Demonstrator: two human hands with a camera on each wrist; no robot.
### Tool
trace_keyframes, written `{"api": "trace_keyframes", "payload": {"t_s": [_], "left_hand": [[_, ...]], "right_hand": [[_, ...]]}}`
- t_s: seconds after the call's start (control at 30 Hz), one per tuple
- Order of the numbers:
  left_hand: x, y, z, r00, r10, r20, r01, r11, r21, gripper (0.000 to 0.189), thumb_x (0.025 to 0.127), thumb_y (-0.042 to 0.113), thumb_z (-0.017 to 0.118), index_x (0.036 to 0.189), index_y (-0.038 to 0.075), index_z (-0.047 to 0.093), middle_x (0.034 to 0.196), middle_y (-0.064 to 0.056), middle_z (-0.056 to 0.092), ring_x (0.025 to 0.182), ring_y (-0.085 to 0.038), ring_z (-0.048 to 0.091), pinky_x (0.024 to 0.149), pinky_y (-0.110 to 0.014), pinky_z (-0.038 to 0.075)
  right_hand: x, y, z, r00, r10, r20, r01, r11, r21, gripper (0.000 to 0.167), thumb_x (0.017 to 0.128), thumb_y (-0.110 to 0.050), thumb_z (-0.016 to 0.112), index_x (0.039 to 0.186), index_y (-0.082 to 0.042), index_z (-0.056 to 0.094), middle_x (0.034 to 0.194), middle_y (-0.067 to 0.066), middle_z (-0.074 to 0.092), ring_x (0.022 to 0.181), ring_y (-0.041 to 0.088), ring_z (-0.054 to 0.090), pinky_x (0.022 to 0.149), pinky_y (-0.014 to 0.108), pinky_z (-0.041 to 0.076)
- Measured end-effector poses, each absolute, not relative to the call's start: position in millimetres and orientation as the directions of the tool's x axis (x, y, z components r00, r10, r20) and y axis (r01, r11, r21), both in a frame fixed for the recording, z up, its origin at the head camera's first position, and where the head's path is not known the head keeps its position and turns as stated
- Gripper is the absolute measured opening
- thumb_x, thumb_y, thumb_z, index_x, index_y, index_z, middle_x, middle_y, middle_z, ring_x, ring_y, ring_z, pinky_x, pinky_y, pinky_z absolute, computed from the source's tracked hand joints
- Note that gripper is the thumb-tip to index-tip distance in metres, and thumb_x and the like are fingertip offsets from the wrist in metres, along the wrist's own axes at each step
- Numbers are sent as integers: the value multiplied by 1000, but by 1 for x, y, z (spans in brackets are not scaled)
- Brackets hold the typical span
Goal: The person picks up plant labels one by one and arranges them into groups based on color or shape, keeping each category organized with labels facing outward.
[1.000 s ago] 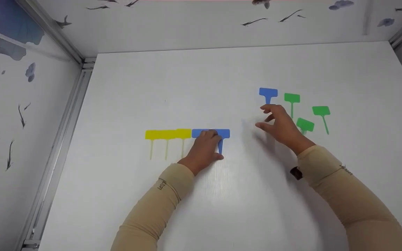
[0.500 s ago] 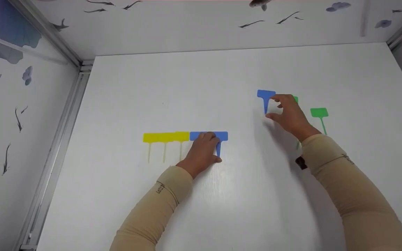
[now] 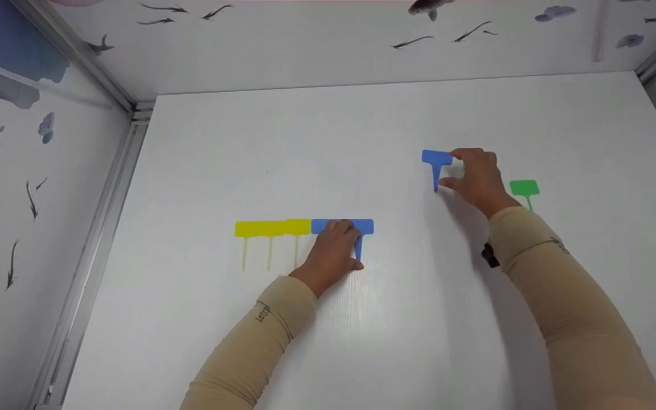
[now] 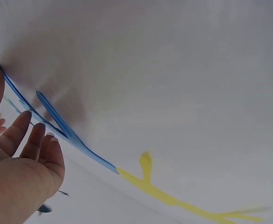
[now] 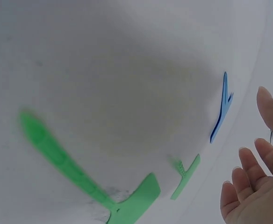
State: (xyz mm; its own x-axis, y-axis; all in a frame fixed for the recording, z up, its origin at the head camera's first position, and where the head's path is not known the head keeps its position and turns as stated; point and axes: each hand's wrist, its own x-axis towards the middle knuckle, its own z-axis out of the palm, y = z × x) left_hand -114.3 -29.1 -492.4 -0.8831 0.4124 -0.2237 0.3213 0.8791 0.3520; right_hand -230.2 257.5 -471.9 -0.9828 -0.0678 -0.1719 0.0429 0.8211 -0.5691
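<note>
My left hand [image 3: 331, 250] lies over two blue T-shaped plant labels [image 3: 365, 226] set side by side. Its curved fingers hold the right one at the head, and the thumb is at its stem tip, also seen in the left wrist view. Adjoining them on the left is a row of three yellow plant labels [image 3: 259, 229], stems pointing down. Further up on the right, a separate blue plant label [image 3: 436, 158] lies by my right hand [image 3: 479, 179]. That hand's fingers and thumb are spread beside the label; in the right wrist view they look apart from it [image 5: 222, 109].
A green plant label [image 3: 524, 187] lies right of my right hand. The right wrist view shows a large green label [image 5: 136, 200] and another green label [image 5: 185, 177]. The white tabletop [image 3: 282, 136] meets printed walls at the back and left.
My right hand has moved up and right to the separate blue label, covering some green labels. My left hand stays on the blue labels in the row.
</note>
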Motion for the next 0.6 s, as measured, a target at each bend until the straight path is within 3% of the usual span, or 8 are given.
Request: {"api": "trace_keyframes", "payload": {"t_s": [0.6], "left_hand": [[-113, -30, -492, -880, 431, -200, 348, 871, 347, 60, 85, 31, 74, 134, 4, 51, 138, -10, 46, 126, -25, 40, 110, -33, 35]], "right_hand": [[-257, 257, -485, -973, -10, -230, 91, 902, -423, 70, 89, -32, 69, 144, 0, 38, 146, 30, 29, 134, 49, 19, 108, 62, 22]]}}
